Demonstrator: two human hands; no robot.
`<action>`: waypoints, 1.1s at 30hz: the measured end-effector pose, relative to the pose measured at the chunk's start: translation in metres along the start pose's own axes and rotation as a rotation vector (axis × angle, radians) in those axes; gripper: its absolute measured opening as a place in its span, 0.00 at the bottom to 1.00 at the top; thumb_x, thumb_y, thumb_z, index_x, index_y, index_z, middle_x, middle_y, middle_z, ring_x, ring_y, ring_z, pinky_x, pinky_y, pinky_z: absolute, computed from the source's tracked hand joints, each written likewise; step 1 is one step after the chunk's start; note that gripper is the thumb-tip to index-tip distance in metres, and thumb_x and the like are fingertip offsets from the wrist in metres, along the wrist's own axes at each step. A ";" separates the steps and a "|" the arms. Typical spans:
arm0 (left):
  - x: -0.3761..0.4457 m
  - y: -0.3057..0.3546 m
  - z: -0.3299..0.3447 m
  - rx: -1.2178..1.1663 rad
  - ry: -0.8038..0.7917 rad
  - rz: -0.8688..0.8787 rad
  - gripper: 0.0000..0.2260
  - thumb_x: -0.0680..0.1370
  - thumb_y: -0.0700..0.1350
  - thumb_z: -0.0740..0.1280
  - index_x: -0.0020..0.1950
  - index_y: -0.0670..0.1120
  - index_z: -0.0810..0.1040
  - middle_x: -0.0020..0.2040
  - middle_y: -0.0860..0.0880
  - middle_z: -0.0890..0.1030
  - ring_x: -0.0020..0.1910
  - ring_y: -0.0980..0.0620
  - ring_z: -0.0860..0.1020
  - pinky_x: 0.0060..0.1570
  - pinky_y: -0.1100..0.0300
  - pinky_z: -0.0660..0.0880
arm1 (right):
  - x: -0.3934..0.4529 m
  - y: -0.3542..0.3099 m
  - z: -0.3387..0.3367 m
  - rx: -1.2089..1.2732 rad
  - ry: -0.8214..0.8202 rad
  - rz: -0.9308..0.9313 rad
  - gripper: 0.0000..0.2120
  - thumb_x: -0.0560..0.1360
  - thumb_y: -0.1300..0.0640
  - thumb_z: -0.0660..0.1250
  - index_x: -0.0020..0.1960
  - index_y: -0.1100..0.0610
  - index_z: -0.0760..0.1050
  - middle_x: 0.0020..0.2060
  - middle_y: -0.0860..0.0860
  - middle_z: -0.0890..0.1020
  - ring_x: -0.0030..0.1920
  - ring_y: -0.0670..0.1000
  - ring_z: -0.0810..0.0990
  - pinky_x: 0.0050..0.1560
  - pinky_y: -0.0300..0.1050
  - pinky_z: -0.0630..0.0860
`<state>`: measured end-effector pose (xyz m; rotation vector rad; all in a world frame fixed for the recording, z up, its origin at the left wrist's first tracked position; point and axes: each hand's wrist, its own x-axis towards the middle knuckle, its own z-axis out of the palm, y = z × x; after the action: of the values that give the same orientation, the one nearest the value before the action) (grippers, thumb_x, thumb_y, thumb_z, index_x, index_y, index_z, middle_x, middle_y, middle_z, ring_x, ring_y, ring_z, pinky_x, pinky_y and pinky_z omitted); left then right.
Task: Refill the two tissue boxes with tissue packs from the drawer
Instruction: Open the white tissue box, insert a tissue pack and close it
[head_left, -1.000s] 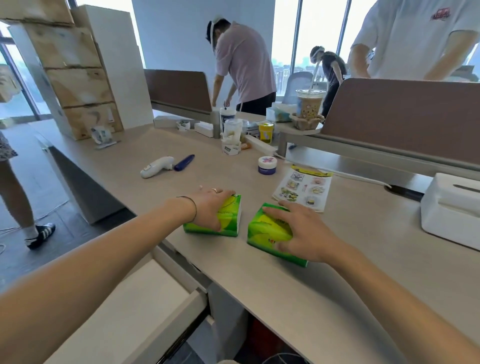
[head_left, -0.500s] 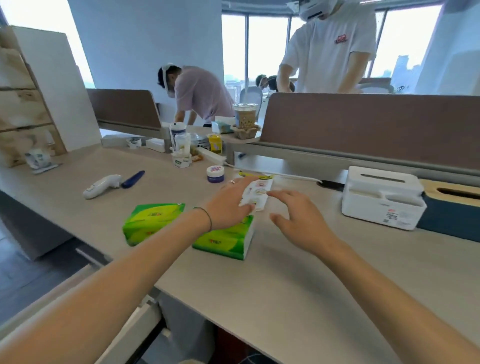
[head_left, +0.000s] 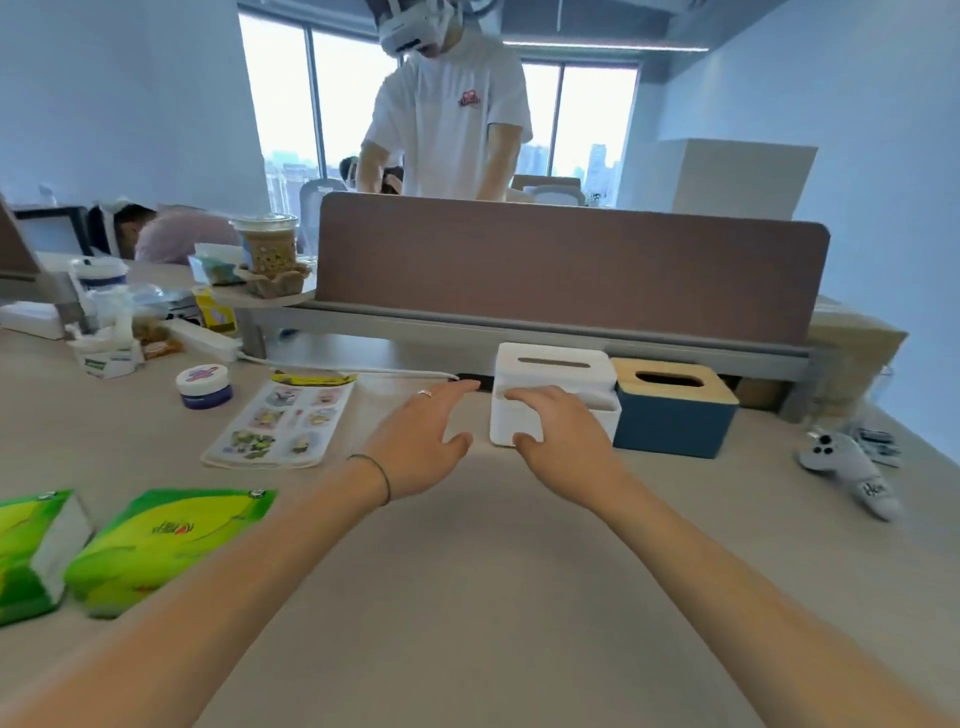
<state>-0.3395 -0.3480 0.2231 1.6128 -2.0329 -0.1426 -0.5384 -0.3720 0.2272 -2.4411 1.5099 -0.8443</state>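
Two green tissue packs lie at the desk's near left: one flat, the other at the frame's edge. A white tissue box with a slotted lid stands at the back of the desk, and a blue tissue box with a wooden lid stands against its right side. My right hand is open, fingers spread over the white box's front left corner. My left hand is open just left of that box, fingertips near its back left corner, holding nothing.
A sticker sheet, a small purple jar and a clutter of cups and packets lie at the left. A white controller rests at the right. A brown partition walls the desk's back, with a person in white behind it.
Both hands left the green packs and reached right to the white tissue box. My view swung right, so the packs now sit at the lower left.
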 end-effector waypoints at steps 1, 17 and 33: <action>0.010 0.001 0.007 0.020 -0.008 0.013 0.27 0.80 0.49 0.65 0.78 0.58 0.61 0.75 0.52 0.69 0.72 0.49 0.68 0.70 0.53 0.67 | 0.005 0.010 -0.002 -0.021 0.000 0.022 0.25 0.76 0.58 0.68 0.72 0.49 0.71 0.69 0.50 0.74 0.68 0.53 0.71 0.67 0.49 0.69; 0.117 0.017 0.086 0.445 -0.079 0.122 0.14 0.81 0.53 0.64 0.65 0.52 0.77 0.59 0.47 0.83 0.57 0.45 0.80 0.52 0.55 0.71 | 0.054 0.095 0.014 -0.326 -0.025 0.071 0.11 0.76 0.57 0.67 0.58 0.52 0.81 0.50 0.53 0.85 0.49 0.56 0.83 0.46 0.48 0.79; 0.054 0.024 0.054 0.467 -0.001 0.093 0.08 0.81 0.51 0.65 0.58 0.52 0.78 0.53 0.48 0.84 0.52 0.45 0.80 0.46 0.57 0.67 | 0.010 0.055 0.004 -0.231 0.019 -0.018 0.16 0.76 0.57 0.70 0.64 0.53 0.79 0.58 0.53 0.84 0.53 0.56 0.83 0.52 0.47 0.79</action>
<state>-0.3933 -0.4042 0.2053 1.7726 -2.2507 0.3934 -0.5757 -0.4079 0.2051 -2.6162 1.6809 -0.7350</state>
